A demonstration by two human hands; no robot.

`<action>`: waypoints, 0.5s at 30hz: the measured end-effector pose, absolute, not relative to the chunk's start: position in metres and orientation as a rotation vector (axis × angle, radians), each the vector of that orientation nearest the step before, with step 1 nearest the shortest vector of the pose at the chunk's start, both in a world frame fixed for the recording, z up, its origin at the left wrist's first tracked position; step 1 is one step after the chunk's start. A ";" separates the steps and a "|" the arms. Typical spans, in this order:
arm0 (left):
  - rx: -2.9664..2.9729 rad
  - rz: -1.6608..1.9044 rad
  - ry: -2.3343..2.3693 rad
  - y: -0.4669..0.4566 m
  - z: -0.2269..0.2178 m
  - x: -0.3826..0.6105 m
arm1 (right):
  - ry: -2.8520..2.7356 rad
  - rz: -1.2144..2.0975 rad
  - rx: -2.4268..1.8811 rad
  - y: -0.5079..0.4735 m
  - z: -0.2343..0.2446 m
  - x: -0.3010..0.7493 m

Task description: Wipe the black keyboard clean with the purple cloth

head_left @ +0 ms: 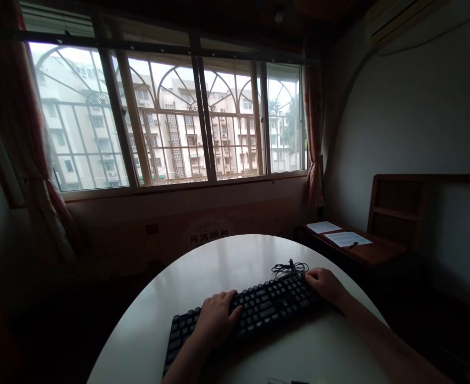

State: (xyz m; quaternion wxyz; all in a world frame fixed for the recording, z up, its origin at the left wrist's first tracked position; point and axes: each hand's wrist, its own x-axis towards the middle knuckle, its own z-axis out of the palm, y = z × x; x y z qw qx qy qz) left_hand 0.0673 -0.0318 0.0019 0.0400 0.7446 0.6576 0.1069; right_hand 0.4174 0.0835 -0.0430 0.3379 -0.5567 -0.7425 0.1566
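A black keyboard [264,306] lies at a slant across a round white table [146,314], its right end farther from me than its left. My left hand [217,316] rests on the left-middle keys, fingers stretched toward the far edge and thumb apart. At the far right end, my right hand [326,284] has its fingers curled against the keyboard's corner. Its fingertips are partly hidden. A bundled black cable [291,266] sits just behind the keyboard, close to my right hand.
Sheets of paper [341,238] and a dark pen [353,245] lie on a wooden chair or bench seat [382,253] to the right. A barred window [194,122] with tied curtains [315,138] is behind the table. Something dark [299,382] shows at the bottom edge.
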 end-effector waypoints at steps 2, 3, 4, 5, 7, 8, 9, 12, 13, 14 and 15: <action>2.275 0.321 2.010 -0.032 0.003 0.067 | -1.929 0.422 -1.440 0.085 -0.045 0.417; 2.272 0.319 2.009 -0.032 0.003 0.067 | -1.932 0.429 -1.434 0.086 -0.046 0.416; 2.270 0.318 2.008 -0.032 0.003 0.067 | -1.936 0.441 -1.426 0.087 -0.048 0.415; 2.270 0.319 2.009 -0.032 0.003 0.067 | -1.938 0.457 -1.416 0.087 -0.049 0.414; 2.271 0.322 2.007 -0.031 0.002 0.066 | -1.937 0.494 -1.392 0.088 -0.051 0.412; 2.270 0.324 2.005 -0.031 0.002 0.066 | -1.936 0.509 -1.380 0.089 -0.052 0.411; 2.265 0.324 2.003 -0.030 0.002 0.066 | -1.935 0.518 -1.371 0.089 -0.053 0.411; 2.242 0.322 1.998 -0.030 0.001 0.066 | -1.942 0.526 -1.369 0.088 -0.052 0.411; 2.237 0.321 1.995 -0.030 0.002 0.066 | -1.943 0.529 -1.372 0.088 -0.052 0.411; 2.236 0.321 1.994 -0.030 0.002 0.066 | -1.946 0.532 -1.375 0.088 -0.051 0.412; 2.237 0.320 1.992 -0.030 0.002 0.066 | -1.949 0.534 -1.380 0.087 -0.050 0.412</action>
